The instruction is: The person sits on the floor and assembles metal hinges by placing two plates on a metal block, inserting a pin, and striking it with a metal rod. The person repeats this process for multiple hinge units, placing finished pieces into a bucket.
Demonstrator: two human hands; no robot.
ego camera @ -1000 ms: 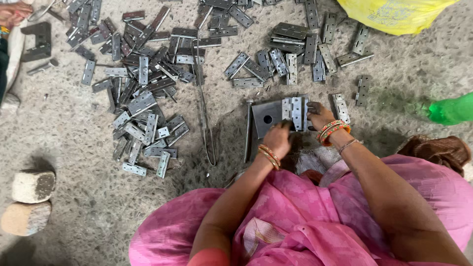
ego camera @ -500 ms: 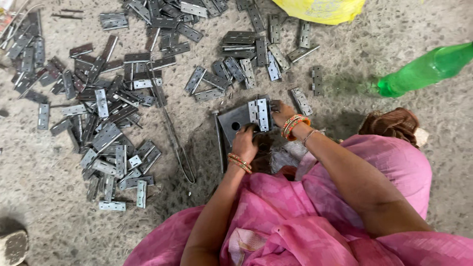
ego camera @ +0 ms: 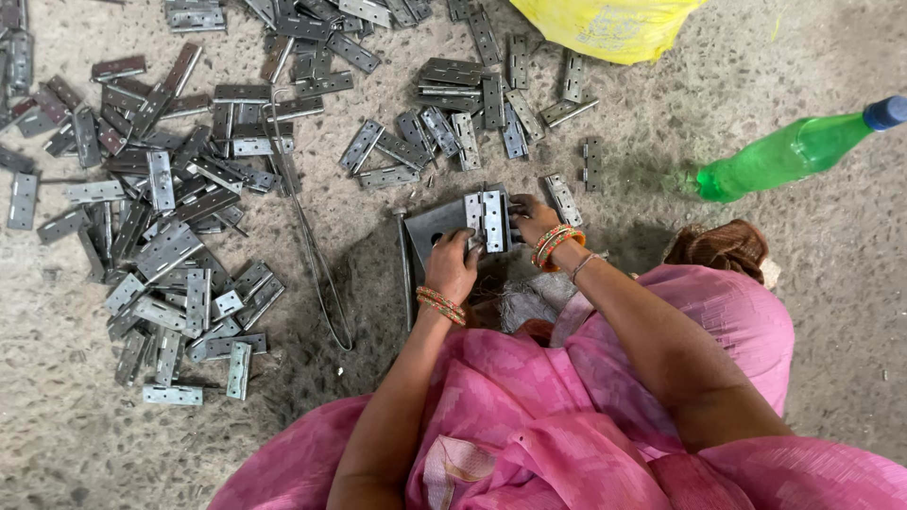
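Note:
Both my hands work at a dark metal block [ego camera: 430,231] standing on the concrete floor in front of me. A grey metal hinge [ego camera: 486,220] sits upright on the block's top. My left hand [ego camera: 454,265] curls around the hinge's near side, with bangles on the wrist. My right hand [ego camera: 532,215] grips the hinge from the right, also with bangles at the wrist. Pink cloth [ego camera: 567,416] covers my lap below both arms.
Several loose grey hinges lie in heaps at the left [ego camera: 161,236] and along the top [ego camera: 444,113]. A long bent metal rod [ego camera: 316,255] lies beside the block. A green plastic bottle [ego camera: 784,151] lies at the right, a yellow bag [ego camera: 609,28] at the top.
The view has shifted, so the scene sits further left and lower in frame. Both hands have stayed on the hinge at the block, with little movement.

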